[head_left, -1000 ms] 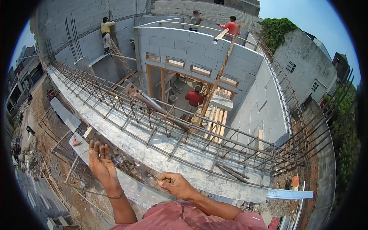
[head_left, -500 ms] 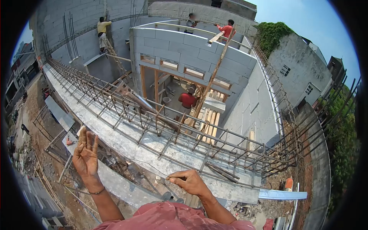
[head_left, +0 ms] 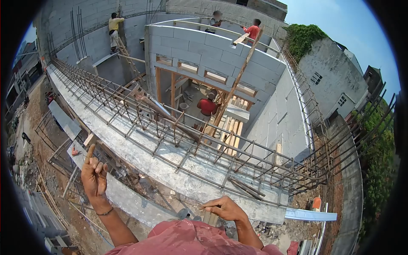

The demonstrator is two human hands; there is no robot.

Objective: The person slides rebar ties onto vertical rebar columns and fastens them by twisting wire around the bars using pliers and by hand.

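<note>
Since the prev. frame, L hand (head_left: 94, 176) has gone from raised, parted fingers to index up, others curled; R hand (head_left: 227, 209) has shifted a bit closer to the body. R thumb & index are pinched narrow on thin wire (head_left: 195, 205); can't tell if L fingers grip any. Step in hand, prob.: handling wire; next move calls for a firm R pinch w/ slack controlled. Wire looks fine, dark & slightly bent, near R fingertips, on the body side of the pale ledge (head_left: 257, 211) & steel cage (head_left: 176, 169); far end unclear.
</note>
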